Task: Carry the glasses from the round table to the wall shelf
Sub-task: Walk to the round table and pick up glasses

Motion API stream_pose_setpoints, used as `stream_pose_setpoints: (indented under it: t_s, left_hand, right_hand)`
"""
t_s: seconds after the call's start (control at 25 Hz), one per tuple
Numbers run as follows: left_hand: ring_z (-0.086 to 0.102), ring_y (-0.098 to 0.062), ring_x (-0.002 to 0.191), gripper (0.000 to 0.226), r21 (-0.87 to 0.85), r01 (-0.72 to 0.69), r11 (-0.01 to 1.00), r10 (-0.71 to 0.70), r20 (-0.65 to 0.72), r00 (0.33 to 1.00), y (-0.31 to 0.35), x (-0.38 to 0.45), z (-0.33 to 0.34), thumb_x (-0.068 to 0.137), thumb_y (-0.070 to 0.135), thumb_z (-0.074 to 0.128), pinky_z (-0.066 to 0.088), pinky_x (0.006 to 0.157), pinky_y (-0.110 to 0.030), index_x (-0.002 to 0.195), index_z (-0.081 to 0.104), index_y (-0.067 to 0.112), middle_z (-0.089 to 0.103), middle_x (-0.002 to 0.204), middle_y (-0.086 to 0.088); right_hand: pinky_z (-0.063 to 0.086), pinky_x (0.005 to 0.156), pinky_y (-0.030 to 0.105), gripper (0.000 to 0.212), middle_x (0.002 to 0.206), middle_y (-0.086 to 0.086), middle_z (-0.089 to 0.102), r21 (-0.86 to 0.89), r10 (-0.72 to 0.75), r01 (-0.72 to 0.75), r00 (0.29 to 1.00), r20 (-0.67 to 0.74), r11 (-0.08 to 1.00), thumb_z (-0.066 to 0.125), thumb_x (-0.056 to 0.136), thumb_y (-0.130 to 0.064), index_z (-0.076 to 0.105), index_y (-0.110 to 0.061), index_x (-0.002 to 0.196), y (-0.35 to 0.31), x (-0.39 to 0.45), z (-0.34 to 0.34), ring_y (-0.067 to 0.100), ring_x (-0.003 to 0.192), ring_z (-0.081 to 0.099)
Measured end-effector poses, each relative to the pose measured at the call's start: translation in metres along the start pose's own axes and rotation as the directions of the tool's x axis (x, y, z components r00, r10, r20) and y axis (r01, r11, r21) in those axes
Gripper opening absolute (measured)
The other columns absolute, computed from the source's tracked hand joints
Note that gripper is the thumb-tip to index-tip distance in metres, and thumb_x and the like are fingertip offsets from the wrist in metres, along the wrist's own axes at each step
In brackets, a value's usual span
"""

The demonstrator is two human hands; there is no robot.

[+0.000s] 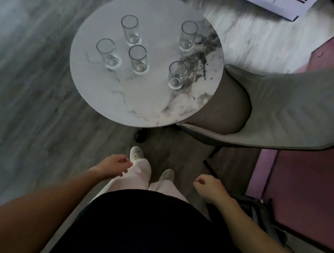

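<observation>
Several clear, empty tall glasses stand upright on the round white marble table (135, 101). One glass (130, 29) is at the back left, one glass (187, 36) at the back right, and another glass (176, 75) at the front right; two more stand at the left and centre. My left hand (116, 164) and my right hand (209, 186) hang low in front of me, well short of the table, fingers loosely curled with nothing in them. The wall shelf is out of view.
A grey upholstered chair (290, 108) is tucked against the table's right side, its black legs reaching toward my feet. A pink rug (313, 176) lies to the right, a dark bag (260, 211) by my right arm. Grey wood floor spreads left.
</observation>
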State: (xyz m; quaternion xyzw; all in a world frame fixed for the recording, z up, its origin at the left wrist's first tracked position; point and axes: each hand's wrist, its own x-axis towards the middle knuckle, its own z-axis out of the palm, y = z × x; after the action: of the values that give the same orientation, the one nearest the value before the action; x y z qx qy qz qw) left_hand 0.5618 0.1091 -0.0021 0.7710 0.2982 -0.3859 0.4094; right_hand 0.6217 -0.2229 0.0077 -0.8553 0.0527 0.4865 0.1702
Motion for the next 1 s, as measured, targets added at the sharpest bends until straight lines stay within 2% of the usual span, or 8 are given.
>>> stream_pose_setpoints:
  t_s: [0.16,0.36,0.48,0.56,0.64,0.76,0.88,1.0]
  left_hand:
    - [0.064,-0.018,0.066,0.016,0.003,0.006,1.000,-0.006,0.025,1.000,0.008,0.020,-0.025,0.092,0.033,0.061,0.047,0.053,-0.024,0.089,0.064,0.016,0.071,0.080,-0.002]
    - [0.061,-0.014,0.058,0.019,0.065,-0.033,0.997,0.030,0.043,0.999,0.028,0.050,-0.062,0.092,0.031,0.061,0.043,0.048,-0.019,0.088,0.065,0.012,0.069,0.075,-0.001]
    - [0.057,-0.013,0.053,0.021,0.084,-0.076,0.994,0.071,0.059,0.996,0.038,0.065,-0.084,0.094,0.028,0.060,0.039,0.040,-0.015,0.086,0.062,0.009,0.065,0.072,0.000]
    - [0.055,-0.012,0.052,0.021,0.098,-0.087,0.991,0.078,0.089,0.993,0.041,0.070,-0.096,0.094,0.027,0.060,0.037,0.037,-0.012,0.081,0.063,0.011,0.063,0.070,0.001]
    - [0.053,-0.009,0.050,0.021,0.113,-0.077,0.991,0.066,0.098,0.993,0.042,0.072,-0.106,0.092,0.027,0.061,0.038,0.038,-0.012,0.078,0.067,0.013,0.063,0.068,0.002]
    - [0.054,-0.009,0.051,0.017,0.120,-0.063,0.991,0.056,0.059,0.997,0.037,0.073,-0.115,0.091,0.022,0.061,0.039,0.040,-0.012,0.081,0.069,0.012,0.063,0.068,0.001]
    - [0.060,-0.010,0.056,0.020,0.151,-0.073,0.986,0.069,0.031,0.997,0.032,0.069,-0.122,0.090,0.023,0.059,0.045,0.049,-0.016,0.073,0.069,0.018,0.068,0.071,0.002]
    - [0.066,-0.008,0.064,0.026,0.271,-0.191,0.943,0.202,-0.012,0.979,0.042,0.064,-0.134,0.085,0.036,0.064,0.053,0.070,-0.025,0.062,0.066,0.024,0.071,0.066,0.008]
  right_hand:
    - [0.050,0.094,0.035,0.028,0.118,0.006,0.070,-0.008,0.017,-0.017,0.999,0.038,1.000,0.053,0.091,-0.036,0.071,-0.020,0.106,-0.028,0.012,-0.007,0.027,0.111,0.062]
    - [0.051,0.092,0.036,0.026,0.111,0.005,0.070,0.072,0.024,-0.022,0.999,-0.027,0.997,0.052,0.089,-0.034,0.071,-0.020,0.100,-0.069,0.019,-0.028,0.027,0.107,0.063]
    - [0.049,0.082,0.031,0.017,0.097,0.000,0.070,0.201,-0.030,0.072,0.978,-0.207,0.977,0.054,0.091,-0.030,0.069,-0.022,0.093,-0.108,0.023,-0.054,0.023,0.098,0.064]
    - [0.044,0.075,0.029,0.013,0.089,-0.003,0.066,0.231,-0.084,0.182,0.921,-0.379,0.956,0.055,0.093,-0.027,0.066,-0.020,0.095,-0.146,0.027,-0.085,0.021,0.088,0.061]
    - [0.040,0.073,0.028,0.015,0.085,-0.004,0.062,0.187,-0.157,0.278,0.859,-0.488,0.942,0.054,0.094,-0.026,0.063,-0.020,0.104,-0.184,0.032,-0.118,0.019,0.083,0.056]
    - [0.047,0.077,0.032,0.030,0.096,0.002,0.067,0.056,-0.295,0.380,0.794,-0.531,0.923,0.056,0.092,-0.030,0.055,-0.023,0.122,-0.229,0.044,-0.156,0.023,0.089,0.061]
    - [0.047,0.082,0.034,0.042,0.113,0.007,0.067,-0.110,-0.350,0.339,0.819,-0.454,0.935,0.056,0.091,-0.034,0.054,-0.025,0.131,-0.251,0.058,-0.174,0.028,0.104,0.062]
    - [0.049,0.084,0.034,0.033,0.118,0.007,0.065,-0.210,-0.340,0.276,0.856,-0.389,0.938,0.056,0.092,-0.037,0.063,-0.023,0.120,-0.251,0.073,-0.177,0.027,0.105,0.062]
